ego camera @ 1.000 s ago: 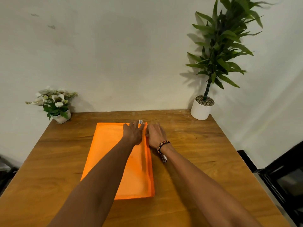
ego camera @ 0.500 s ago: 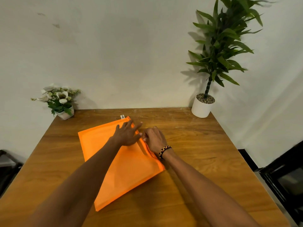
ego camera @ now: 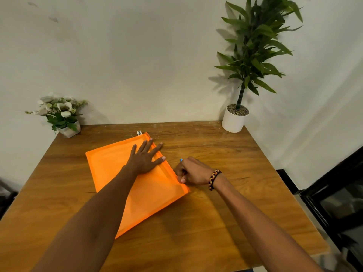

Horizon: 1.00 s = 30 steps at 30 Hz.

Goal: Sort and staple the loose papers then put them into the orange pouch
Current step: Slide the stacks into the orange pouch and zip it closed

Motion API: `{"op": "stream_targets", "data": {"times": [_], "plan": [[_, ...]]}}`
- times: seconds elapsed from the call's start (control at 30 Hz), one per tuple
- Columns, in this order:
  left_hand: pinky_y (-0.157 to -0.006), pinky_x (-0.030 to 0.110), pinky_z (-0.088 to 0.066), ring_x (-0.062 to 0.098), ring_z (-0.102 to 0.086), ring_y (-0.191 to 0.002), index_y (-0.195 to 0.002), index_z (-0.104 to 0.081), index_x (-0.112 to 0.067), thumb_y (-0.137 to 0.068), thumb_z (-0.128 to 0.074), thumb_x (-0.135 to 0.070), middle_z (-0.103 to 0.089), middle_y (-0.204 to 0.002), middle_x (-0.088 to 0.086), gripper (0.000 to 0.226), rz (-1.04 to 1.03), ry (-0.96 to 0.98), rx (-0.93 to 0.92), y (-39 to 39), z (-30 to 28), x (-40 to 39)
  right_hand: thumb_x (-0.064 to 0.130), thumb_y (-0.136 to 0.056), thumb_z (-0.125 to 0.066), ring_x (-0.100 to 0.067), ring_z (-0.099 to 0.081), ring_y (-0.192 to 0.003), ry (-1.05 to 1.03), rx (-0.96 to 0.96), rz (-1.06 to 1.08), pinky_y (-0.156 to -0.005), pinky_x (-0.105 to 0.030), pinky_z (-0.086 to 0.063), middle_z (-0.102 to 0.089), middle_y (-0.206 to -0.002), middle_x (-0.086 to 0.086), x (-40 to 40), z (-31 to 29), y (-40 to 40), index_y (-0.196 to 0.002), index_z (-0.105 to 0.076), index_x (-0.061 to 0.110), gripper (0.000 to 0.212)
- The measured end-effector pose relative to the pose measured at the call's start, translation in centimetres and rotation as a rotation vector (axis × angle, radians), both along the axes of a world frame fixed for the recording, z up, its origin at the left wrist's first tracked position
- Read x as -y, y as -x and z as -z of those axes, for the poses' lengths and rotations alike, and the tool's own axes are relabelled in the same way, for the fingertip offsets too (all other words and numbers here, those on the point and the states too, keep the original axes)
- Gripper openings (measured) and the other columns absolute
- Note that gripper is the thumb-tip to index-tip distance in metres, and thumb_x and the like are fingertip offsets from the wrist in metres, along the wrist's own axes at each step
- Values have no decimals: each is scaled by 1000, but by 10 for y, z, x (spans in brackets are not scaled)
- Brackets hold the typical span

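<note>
On the wooden table (ego camera: 225,203), an orange pouch (ego camera: 117,163) is laid flat and turned at an angle, one corner pointed toward the far edge, where a small white label (ego camera: 139,132) is seen sticking out beside it. The pouch is pressed down by the left hand (ego camera: 145,158), whose fingers are spread straight across the upper part of the pouch, with the fingertips reaching over its right-hand edge onto the wood. The right hand (ego camera: 193,171) is placed just beside that same edge, nearer the lower corner; its fingers are curled and pinched at the pouch's border strip, and a small blue tip (ego camera: 181,160) is seen poking out above the knuckles. What exactly is pinched cannot be told. A braided bracelet (ego camera: 214,179) is worn on the right wrist. The papers cannot be made out through the pouch. At the far left corner of the table a small pot of white flowers (ego camera: 59,112) is set, and at the far right corner a tall green plant in a white pot (ego camera: 234,120) is placed against the wall.
</note>
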<state>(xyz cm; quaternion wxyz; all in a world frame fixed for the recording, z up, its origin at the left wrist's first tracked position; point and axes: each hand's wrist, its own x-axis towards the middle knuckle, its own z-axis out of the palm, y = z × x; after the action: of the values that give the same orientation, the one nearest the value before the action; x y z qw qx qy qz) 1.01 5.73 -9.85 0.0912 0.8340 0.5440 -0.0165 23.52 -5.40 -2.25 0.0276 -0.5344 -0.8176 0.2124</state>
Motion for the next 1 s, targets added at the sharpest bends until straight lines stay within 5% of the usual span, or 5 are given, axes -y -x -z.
{"op": "stream_targets", "data": {"times": [0.13,0.37,0.5,0.73,1.0], "plan": [[-122,61,4,27,10,-157,-157,7,-51,-73,6,-92,11,-170,1,93,4,-15,6,1,3,0,4,-77,-78,-5,-62,-76,158,-42,-50,-61,-9,-40,-73,-79,9,12,-11,-16,-80,-77,11,8],[-122,63,0,30,10,-157,-158,8,-46,-92,-9,-78,11,-170,4,75,-35,-43,-71,-5,-3,8,7,-79,-80,-4,-64,-73,264,-58,-87,-68,-20,-49,-77,-85,-5,11,-29,-15,-85,-79,8,6],[-122,62,-8,32,-1,-157,-161,5,-36,-99,-23,-69,2,-171,8,75,-40,-91,-87,-17,-12,17,38,-91,-70,-15,-69,-84,249,-98,36,-72,-30,-55,-75,-93,-2,10,-20,-13,-98,-73,14,26],[-101,54,-44,35,-46,-133,-139,-56,-25,-99,-51,-52,-51,-145,11,48,-244,-105,208,29,-39,44,49,-93,-64,-31,-61,-107,195,-40,293,-81,-40,-50,-63,-118,-12,0,2,27,-127,-48,7,56],[-122,61,-13,32,-2,-157,-159,-15,-38,-67,-58,-90,1,-170,6,114,-359,119,114,129,-35,103,49,-84,-76,-33,-53,-127,321,-31,382,-88,-39,-50,-48,-147,-15,-18,0,73,-152,-20,2,100]]}}
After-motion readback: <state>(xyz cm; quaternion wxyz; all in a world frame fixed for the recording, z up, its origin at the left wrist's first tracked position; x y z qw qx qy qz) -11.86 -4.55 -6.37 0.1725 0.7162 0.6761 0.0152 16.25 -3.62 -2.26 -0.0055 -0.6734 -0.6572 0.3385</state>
